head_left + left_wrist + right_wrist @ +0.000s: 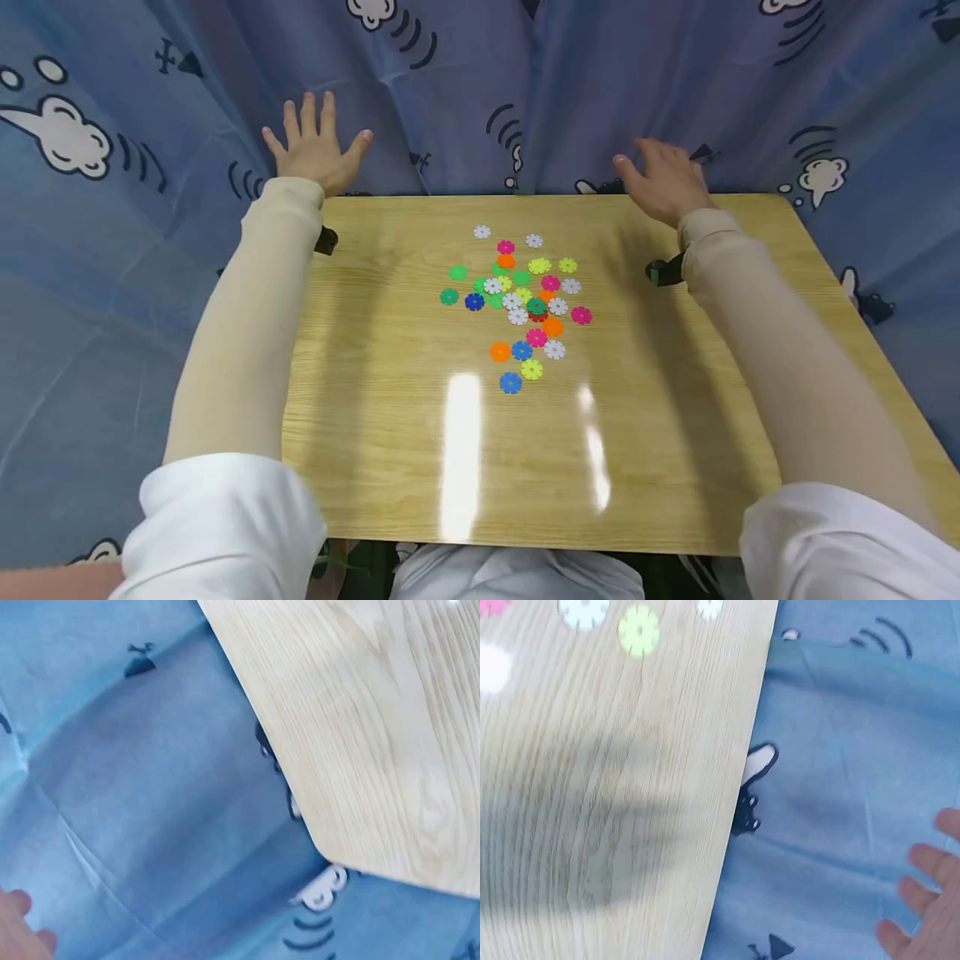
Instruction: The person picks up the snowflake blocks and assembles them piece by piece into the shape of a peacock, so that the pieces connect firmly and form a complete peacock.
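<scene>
My left hand (317,157) is held over the far left edge of the table, fingers spread straight and nothing in them. Over the far right edge is my right hand (667,183), its fingers extended and also holding nothing. Between and nearer than the hands, many flat notched plastic discs lie loosely scattered, some overlapping: a dark blue disc (474,302), an orange disc (500,352), a yellow disc (532,369), a pink disc (581,316), and several white and green ones. In the right wrist view a light green disc (639,631) shows near the top. Neither hand touches a disc.
The wooden table (375,467) has a light grain and two bright reflections. A blue patterned curtain (465,100) hangs along its far side and continues around left and right. Dark wrist devices (665,271) sit under both forearms. The person's lap is at the near edge.
</scene>
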A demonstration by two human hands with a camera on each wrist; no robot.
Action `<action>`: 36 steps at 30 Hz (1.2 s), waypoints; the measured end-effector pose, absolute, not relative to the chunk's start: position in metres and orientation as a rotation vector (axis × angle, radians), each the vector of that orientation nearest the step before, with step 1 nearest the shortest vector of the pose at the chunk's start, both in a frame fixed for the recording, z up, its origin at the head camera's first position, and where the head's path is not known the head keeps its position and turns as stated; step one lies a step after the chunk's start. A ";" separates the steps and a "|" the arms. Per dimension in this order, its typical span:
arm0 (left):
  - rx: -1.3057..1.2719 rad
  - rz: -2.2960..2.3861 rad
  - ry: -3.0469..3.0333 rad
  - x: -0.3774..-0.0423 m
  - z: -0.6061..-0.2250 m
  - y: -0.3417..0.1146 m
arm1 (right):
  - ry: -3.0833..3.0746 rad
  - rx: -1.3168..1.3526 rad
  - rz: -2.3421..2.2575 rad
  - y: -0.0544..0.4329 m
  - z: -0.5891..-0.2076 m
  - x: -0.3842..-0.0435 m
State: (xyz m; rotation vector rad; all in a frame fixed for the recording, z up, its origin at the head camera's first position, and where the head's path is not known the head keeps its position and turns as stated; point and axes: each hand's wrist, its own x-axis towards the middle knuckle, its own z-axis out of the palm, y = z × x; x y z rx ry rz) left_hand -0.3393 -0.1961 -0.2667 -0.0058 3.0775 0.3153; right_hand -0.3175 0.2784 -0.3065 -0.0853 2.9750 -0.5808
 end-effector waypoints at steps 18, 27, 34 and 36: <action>0.320 0.985 2.776 -0.269 -0.291 -0.176 | 2.763 -0.306 -0.914 0.265 -0.322 -0.231; 0.555 1.198 2.506 -0.201 -0.340 -0.140 | 2.692 -0.330 -1.000 0.242 -0.362 -0.167; 0.704 1.144 2.352 -0.173 -0.384 -0.105 | 2.684 -0.458 -0.942 0.214 -0.391 -0.158; 0.730 1.132 2.326 -0.172 -0.394 -0.093 | 2.691 -0.489 -0.872 0.206 -0.397 -0.161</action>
